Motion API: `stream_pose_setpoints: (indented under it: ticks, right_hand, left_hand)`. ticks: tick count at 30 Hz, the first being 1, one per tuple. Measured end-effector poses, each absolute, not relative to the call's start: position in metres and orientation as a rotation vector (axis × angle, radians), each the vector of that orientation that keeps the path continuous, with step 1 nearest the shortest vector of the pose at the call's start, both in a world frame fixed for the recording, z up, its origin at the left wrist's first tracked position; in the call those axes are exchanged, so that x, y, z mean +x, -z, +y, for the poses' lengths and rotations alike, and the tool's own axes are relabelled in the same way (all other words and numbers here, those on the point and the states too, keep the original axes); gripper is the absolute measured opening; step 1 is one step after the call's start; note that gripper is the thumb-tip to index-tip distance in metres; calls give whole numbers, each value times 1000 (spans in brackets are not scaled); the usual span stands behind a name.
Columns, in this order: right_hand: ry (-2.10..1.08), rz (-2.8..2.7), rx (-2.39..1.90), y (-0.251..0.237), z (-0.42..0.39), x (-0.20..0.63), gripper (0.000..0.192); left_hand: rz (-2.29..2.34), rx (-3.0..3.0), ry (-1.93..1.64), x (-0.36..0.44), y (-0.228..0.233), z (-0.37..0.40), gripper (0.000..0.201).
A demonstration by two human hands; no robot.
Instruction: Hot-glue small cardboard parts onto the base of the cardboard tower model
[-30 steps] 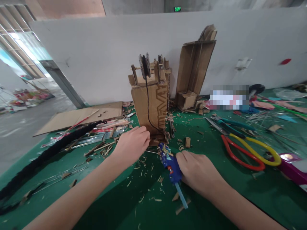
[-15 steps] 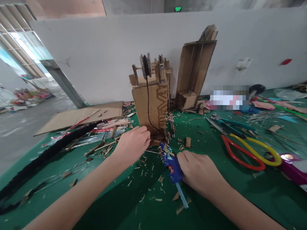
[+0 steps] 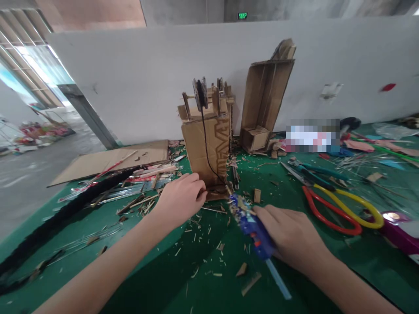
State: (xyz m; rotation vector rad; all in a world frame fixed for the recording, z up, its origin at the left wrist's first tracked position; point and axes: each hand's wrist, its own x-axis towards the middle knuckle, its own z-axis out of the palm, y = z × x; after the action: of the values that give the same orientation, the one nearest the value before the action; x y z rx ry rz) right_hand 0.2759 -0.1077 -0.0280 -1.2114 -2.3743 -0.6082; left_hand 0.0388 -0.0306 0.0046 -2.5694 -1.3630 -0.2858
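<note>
On the green table (image 3: 343, 257), two hands are working at the foot of a cardboard tower.

From the head camera: the left hand (image 3: 180, 198) is pinching the lower left edge of the cardboard tower (image 3: 207, 148), fingers closed on it and bracing it upright among the scraps. The right hand (image 3: 291, 237) is gripping a blue glue gun (image 3: 250, 224), its nozzle tilting toward the tower's base, just beside the black string (image 3: 205, 144) hanging down the front. Red and yellow scissors (image 3: 340, 207) are lying well apart on the right, and a taller cardboard piece (image 3: 266, 96) is leaning against the wall behind. The risk, as I judge it: the nozzle is sitting near the left fingers, so a slip could burn them, or glue could catch the string and foul it.
</note>
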Motion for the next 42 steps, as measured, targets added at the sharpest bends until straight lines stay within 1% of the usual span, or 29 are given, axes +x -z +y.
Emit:
stream_pose_setpoints:
  ticks: [3, 5, 7, 9, 12, 14, 17, 19, 20, 22, 24, 27, 32, 36, 38, 42]
  right_hand:
    - [751, -2270, -1291, 23, -104, 303, 27]
    - [783, -2204, -1487, 21, -99, 316, 28]
    - [745, -2110, -1775, 22, -92, 323, 28]
    - [650, -2033, -2013, 26, -85, 326, 33]
    - [533, -2036, -2165, 33, -81, 326, 46]
    - [530, -2068, -2192, 32, -82, 324, 49]
    - [608, -2084, -2157, 17, -87, 315, 43]
    - [580, -2139, -1994, 2, -88, 300, 39]
    - [496, -2172, -1865, -6, -87, 290, 37]
    - [217, -2247, -1637, -16, -82, 270, 33]
    - [5, -2241, -1560, -20, -73, 251, 33]
    - [-57, -2291, -1541, -18, -55, 232, 28]
    - [5, -2358, -1589, -15, -34, 226, 18]
    - [40, -2348, -1618, -19, -30, 224, 15]
    - [-62, -2310, -1589, -21, -31, 223, 15]
    - [-406, -2185, -1376, -22, -36, 220, 15]
  left_hand:
    - [-1361, -2566, 284, 39, -5, -31, 21]
    - [-1362, -2573, 288, 39, -5, -31, 21]
    - [-1358, -2587, 301, 39, -5, -31, 21]
    - [-1342, -2601, 313, 39, -4, -31, 21]
    - [-1327, -2599, 325, 39, -3, -30, 20]
    - [-1328, -2594, 324, 39, -2, -30, 19]
    - [-1319, -2578, 321, 39, 0, -30, 19]
    - [-1306, -2558, 315, 39, 0, -29, 18]
    - [-1299, -2551, 312, 39, 1, -29, 18]
    - [-1286, -2550, 308, 38, 1, -29, 17]
    - [-1278, -2554, 306, 37, 1, -28, 16]
    - [-1279, -2552, 305, 37, 1, -29, 16]
    - [-1291, -2564, 303, 38, -1, -31, 19]
    - [-1303, -2564, 300, 38, -3, -31, 20]
    - [-1307, -2575, 295, 37, -3, -30, 19]
    - [-1312, -2574, 310, 37, -2, -29, 16]
